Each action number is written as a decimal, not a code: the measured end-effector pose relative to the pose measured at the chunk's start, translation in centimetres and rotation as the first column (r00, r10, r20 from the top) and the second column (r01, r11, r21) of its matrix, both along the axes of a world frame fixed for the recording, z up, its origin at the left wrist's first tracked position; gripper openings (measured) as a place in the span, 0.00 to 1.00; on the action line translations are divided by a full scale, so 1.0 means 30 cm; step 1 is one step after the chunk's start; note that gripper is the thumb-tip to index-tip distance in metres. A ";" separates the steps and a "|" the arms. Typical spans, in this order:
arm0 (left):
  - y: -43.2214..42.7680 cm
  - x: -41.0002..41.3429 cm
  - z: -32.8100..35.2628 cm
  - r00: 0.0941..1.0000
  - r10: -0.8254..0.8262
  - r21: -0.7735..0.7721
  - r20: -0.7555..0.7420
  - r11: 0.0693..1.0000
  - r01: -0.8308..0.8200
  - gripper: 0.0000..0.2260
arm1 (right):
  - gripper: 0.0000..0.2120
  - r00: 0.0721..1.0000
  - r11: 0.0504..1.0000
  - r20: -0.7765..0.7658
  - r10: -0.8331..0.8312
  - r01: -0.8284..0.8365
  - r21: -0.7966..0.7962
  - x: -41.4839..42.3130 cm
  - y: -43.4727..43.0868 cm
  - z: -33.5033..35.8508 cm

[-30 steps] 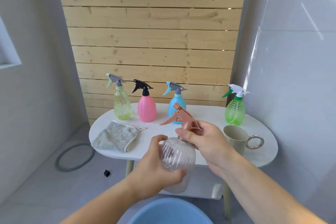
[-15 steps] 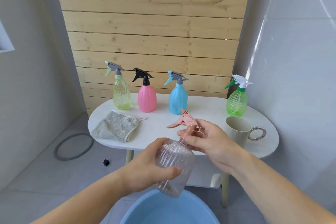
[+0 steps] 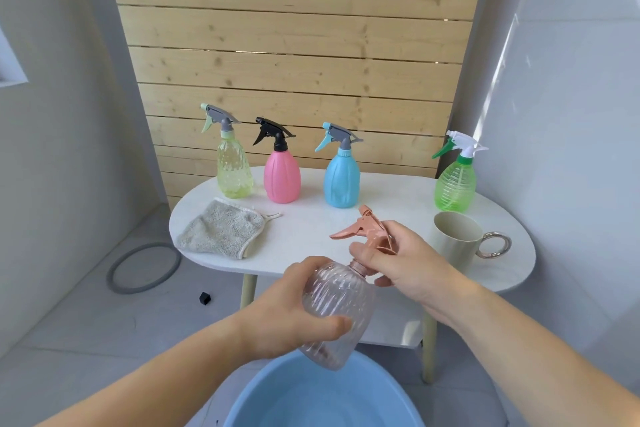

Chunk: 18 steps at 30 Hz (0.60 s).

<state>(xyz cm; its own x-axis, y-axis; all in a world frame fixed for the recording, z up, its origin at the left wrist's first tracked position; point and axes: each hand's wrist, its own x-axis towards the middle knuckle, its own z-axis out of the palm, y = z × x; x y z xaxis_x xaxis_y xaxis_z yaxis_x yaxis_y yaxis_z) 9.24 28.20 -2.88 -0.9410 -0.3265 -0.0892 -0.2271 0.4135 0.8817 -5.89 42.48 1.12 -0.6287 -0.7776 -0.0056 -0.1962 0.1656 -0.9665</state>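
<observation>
Fingers of right hand (image 3: 412,267) pinch spray head (image 3: 360,230), left hand (image 3: 284,319) grips clear bottle (image 3: 341,302); twist collar only, bottle steady over basin (image 3: 277,402).

The mug (image 3: 456,238) and blue bottle (image 3: 341,179) flank bare tabletop (image 3: 311,229).

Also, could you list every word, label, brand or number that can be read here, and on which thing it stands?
None can be read. The clear spray bottle, its pink trigger head, the yellow spray bottle, pink spray bottle, blue spray bottle, green spray bottle, mug and blue basin show no print.
</observation>
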 end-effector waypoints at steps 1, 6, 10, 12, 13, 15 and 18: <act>0.002 -0.002 -0.002 1.000 -0.003 -0.007 0.009 1.000 0.003 0.38 | 0.08 0.999 1.000 -0.042 -0.006 0.007 0.017 0.004 0.000 -0.001; -0.011 -0.006 -0.010 0.999 0.048 0.019 0.012 0.999 -0.048 0.37 | 0.08 0.996 0.995 -0.008 -0.084 0.084 -0.060 -0.039 0.001 -0.004; -0.028 -0.005 -0.003 0.989 0.149 0.107 -0.003 0.983 -0.148 0.34 | 0.08 0.962 0.952 0.086 -0.260 0.271 -0.144 -0.119 -0.007 0.001; -0.042 -0.002 -0.007 0.980 0.197 0.108 0.016 0.974 -0.198 0.33 | 0.11 0.926 0.911 0.142 -0.349 0.370 -0.181 -0.157 -0.015 0.003; -0.050 0.000 -0.011 0.976 0.217 0.105 0.029 0.970 -0.219 0.34 | 0.12 0.907 0.887 0.177 -0.382 0.414 -0.204 -0.172 -0.021 0.000; -0.060 0.005 -0.018 0.970 0.239 0.105 0.044 0.964 -0.243 0.35 | 0.11 0.872 0.845 0.234 -0.430 0.480 -0.235 -0.194 -0.040 -0.017; -0.068 0.013 -0.024 0.968 0.247 0.098 0.051 0.963 -0.251 0.34 | 0.12 0.834 0.818 0.290 -0.469 0.534 -0.214 -0.217 -0.086 -0.070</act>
<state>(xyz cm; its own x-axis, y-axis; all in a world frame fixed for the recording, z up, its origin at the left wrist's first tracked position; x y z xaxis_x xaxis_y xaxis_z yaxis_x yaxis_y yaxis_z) 9.63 26.16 -3.59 -0.8261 -0.5375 -0.1691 -0.3458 0.2468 0.9053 -12.39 39.89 -0.98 -0.9390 -0.3432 -0.0212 0.0572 -0.0949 -0.9938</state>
